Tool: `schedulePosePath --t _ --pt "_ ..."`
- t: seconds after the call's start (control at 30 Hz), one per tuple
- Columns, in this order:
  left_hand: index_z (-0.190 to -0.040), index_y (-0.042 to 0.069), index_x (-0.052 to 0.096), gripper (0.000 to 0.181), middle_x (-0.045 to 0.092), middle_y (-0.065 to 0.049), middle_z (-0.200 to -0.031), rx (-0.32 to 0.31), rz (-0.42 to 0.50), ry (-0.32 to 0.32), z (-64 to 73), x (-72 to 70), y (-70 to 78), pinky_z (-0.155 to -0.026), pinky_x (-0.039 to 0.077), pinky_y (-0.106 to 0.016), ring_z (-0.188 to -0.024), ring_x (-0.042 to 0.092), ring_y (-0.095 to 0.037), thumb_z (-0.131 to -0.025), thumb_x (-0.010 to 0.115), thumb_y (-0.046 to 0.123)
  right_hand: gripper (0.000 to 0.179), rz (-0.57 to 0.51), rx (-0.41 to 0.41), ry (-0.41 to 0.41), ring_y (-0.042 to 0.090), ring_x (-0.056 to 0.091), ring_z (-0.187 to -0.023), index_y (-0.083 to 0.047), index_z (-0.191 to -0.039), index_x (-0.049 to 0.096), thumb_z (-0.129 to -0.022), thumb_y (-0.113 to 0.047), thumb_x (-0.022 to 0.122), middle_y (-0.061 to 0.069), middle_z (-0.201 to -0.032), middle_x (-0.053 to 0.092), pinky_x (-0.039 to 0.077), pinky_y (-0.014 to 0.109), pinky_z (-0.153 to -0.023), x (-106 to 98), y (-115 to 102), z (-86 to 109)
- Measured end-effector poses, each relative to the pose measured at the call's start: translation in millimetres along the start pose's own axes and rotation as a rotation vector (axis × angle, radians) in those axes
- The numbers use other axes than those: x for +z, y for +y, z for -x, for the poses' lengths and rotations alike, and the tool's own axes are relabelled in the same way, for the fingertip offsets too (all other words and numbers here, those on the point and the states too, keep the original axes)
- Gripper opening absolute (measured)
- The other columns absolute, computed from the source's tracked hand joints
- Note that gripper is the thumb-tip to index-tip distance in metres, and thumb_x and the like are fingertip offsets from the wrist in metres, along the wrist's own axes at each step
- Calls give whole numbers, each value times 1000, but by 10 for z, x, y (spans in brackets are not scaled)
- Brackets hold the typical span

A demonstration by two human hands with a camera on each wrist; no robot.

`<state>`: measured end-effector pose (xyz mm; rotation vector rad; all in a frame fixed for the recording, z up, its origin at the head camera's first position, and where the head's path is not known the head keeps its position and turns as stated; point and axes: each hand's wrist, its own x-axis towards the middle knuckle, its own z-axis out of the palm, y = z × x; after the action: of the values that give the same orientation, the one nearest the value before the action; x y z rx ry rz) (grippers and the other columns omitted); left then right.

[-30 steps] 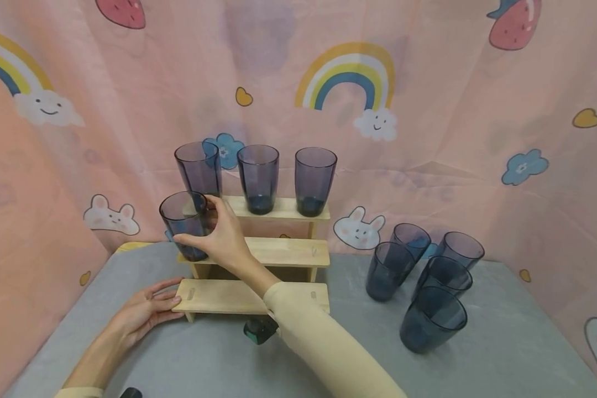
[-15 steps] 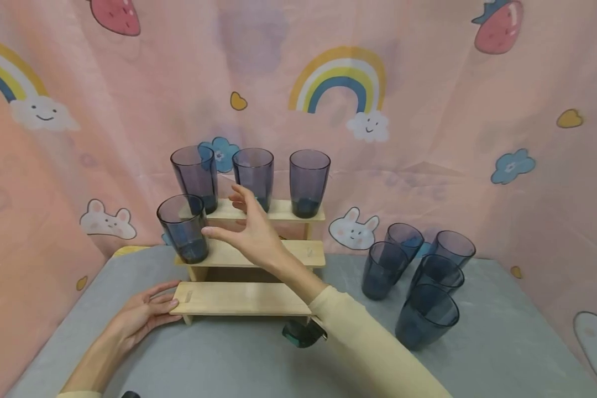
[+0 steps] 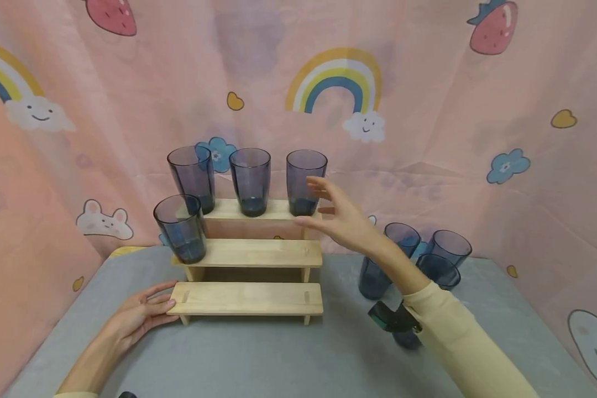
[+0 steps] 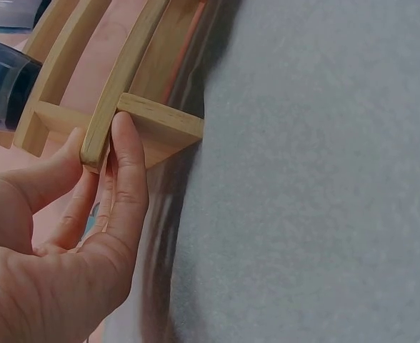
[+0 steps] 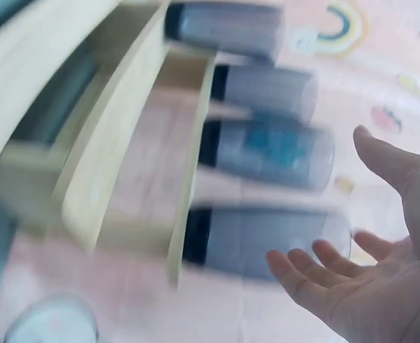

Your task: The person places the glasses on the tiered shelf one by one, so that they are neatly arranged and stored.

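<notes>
While the left hand (image 3: 136,317) pinches the wooden three-tier stand (image 3: 247,300) by its bottom tier, one tinted tumbler (image 3: 183,235) stands mid-tier, three tumblers (image 3: 250,185) above; the right hand (image 3: 347,219), fingers spread, hangs near the rightmost; more tumblers (image 3: 448,249) stand on the surface (image 3: 258,359).

I've got a pale wooden three-step stand (image 3: 246,298) sitting upright, with three smoky purple-blue tumblers (image 3: 250,182) lined up on the top step (image 3: 277,209). A fourth tumbler (image 3: 181,229) stands at the left end of the middle step (image 3: 266,252). More matching glasses (image 3: 449,247) (partly blocked from where I'm watching) are bunched off to the right.
</notes>
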<state>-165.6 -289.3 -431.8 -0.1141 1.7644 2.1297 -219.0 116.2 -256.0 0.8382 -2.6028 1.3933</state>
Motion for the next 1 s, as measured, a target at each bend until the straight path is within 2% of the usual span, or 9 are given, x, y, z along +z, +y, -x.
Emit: schedulePosePath --t 0.13,0.3,0.4,0.57,0.7,0.87,1.0 --pt "-155 -5 7 81 60 -3 -114 -4 -5 8 7 -5 6 -90 57 -38 -101 65 -19 -96 62 3 85 47 53 33 37 33 -140 -11 -156 17 -91 -18 71 19 -154 27 35 56 -112 -327 209 122" --pt "-155 -5 8 80 60 -3 -115 0 -11 16 21 -12 6 -90 57 -38 -101 65 -18 -96 61 3 82 107 79 75 42 34 -138 -11 -156 21 -91 -22 71 21 -153 29 33 61 -110 -665 492 309" --pt "-155 -5 8 80 59 -4 -116 5 -15 15 22 -1 4 -90 57 -38 -102 65 -18 -96 62 3 83 137 97 80 45 33 -137 -12 -156 21 -91 -23 70 23 -153 29 34 65 -108 -855 641 449" --pt "-155 -5 8 81 59 -4 -117 5 -9 -3 -8 19 -4 -91 57 -37 -103 65 -19 -95 63 4 82 150 128 71 53 31 -134 -8 -157 16 -93 -15 67 29 -152 26 33 71 -103 -1180 856 676" --pt "-155 -5 7 80 58 -4 -118 10 -10 4 -10 -1 -7 -90 57 -36 -102 65 -18 -96 62 4 85 192 172 98 55 26 -135 -8 -157 13 -93 -18 67 30 -154 22 28 74 -103 -1371 1040 773" --pt "-155 -5 9 81 58 -4 -119 15 -7 5 -12 -23 -19 -91 57 -36 -103 65 -18 -96 63 5 96 237 316 167 53 3 -143 -12 -159 -2 -94 -34 65 26 -160 1 12 80 -103 -1524 1371 872" --pt "-154 -5 9 80 58 -4 -119 22 -2 -10 -27 -19 -40 -91 57 -37 -103 65 -19 -96 63 5 104 212 428 193 51 -12 -142 -20 -154 -21 -94 -42 61 18 -159 -21 8 84 -99 -1604 1668 1030"
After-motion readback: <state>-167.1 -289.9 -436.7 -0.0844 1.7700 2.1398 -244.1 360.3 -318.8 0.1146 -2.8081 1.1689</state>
